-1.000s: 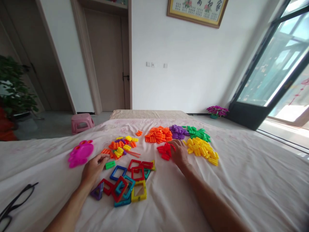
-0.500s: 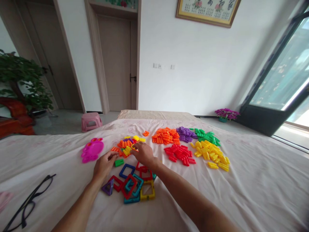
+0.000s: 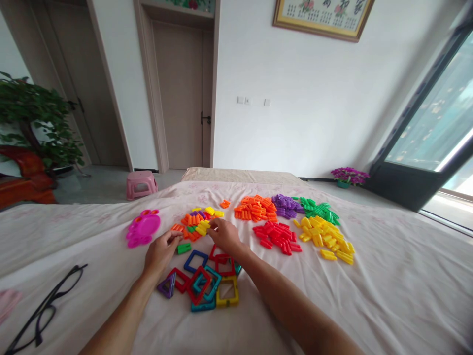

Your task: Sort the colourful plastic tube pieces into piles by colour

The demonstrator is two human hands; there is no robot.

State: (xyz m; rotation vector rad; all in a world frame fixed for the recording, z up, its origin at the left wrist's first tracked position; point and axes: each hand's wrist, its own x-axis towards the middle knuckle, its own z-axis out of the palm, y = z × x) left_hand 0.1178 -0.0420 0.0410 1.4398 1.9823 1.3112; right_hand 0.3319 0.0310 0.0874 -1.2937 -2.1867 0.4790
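Note:
My right hand (image 3: 226, 236) is closed, its thumb and fingertips at a yellow plastic block (image 3: 203, 227) on the right side of a small mixed pile. That pile also holds orange blocks (image 3: 191, 219) and a few green and purple ones. At the pile's left edge is my left hand (image 3: 162, 250), fingers pinched together near the orange pieces; whatever they hold is hidden. A green block (image 3: 184, 248) lies on the cloth between the hands. Nearer me are magnetic tile frames, among them a blue square (image 3: 196, 253), a yellow square (image 3: 236, 292) and a purple triangle (image 3: 172, 286).
Sorted block heaps lie to the right: orange (image 3: 254, 213), purple (image 3: 286, 207), green (image 3: 320, 212), red (image 3: 277, 235) and yellow (image 3: 325, 234). A pink plastic tray (image 3: 148, 227) and black glasses (image 3: 48, 301) are at left. A pink stool (image 3: 141, 185) stands beyond the cloth-covered surface.
My right hand has drawn slightly back and right, uncovering more of the yellow pieces. My left hand stays almost where it was. The whole view has shifted slightly.

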